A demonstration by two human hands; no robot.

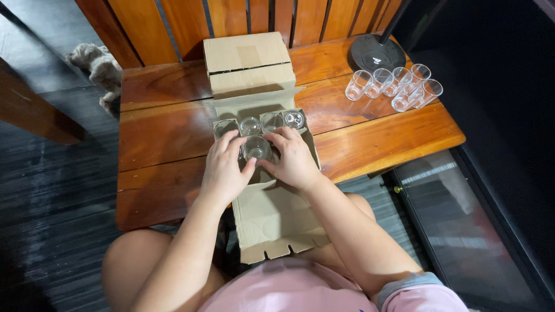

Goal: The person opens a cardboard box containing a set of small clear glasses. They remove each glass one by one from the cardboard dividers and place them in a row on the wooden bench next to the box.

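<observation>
A clear glass [256, 148] at frame centre was clasped between the left hand [224, 171] and right hand [295, 160], seated in the open cardboard box [272, 219]. Judged light, slippery, fragile; best gripped round the wall. Further glasses [395, 86] were noted loose at upper right on the wooden table [381, 138].

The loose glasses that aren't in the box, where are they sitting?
In the head view, the loose glasses stand clustered at the far right of the wooden table, beside a round black base, right of the cardboard box.
</observation>
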